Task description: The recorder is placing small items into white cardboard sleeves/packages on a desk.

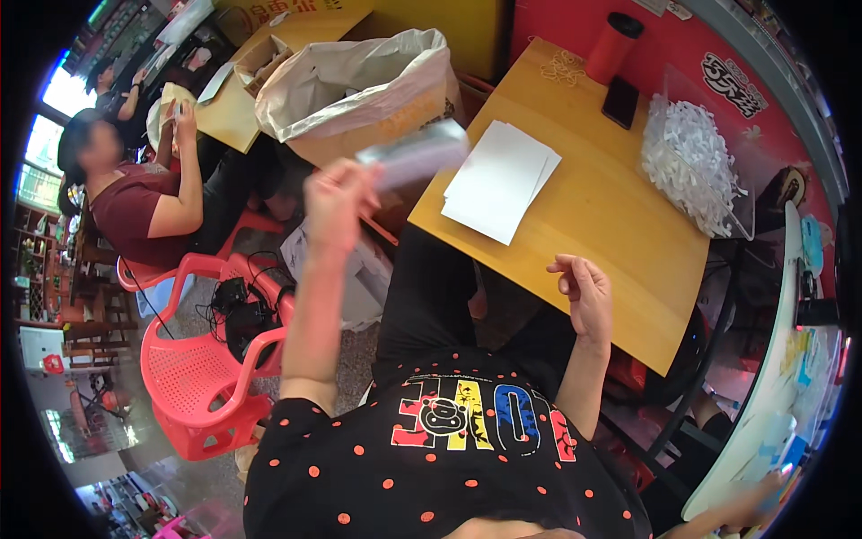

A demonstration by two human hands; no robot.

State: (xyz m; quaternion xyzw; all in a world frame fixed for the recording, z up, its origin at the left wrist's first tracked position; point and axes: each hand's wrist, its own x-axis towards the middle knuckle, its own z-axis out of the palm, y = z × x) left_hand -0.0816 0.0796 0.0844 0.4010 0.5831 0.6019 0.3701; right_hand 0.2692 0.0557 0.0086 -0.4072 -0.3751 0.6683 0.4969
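My left hand is raised to the left of the table, near the large sack, with its fingers closed on one end of a flat pale-grey packet. The packet is smeared by motion, so its exact kind does not show. Over the table's near edge hovers my right hand, its fingers loosely bent and apart, holding nothing. A small stack of white paper sheets lies on the wooden table, a little beyond that hand, with its sheets slightly fanned.
A tall paper sack with a white liner stands open left of the table. A clear bin of white paper strips, a dark phone and a red tumbler line the far side. A red plastic chair carries black cables; a person sits beyond.
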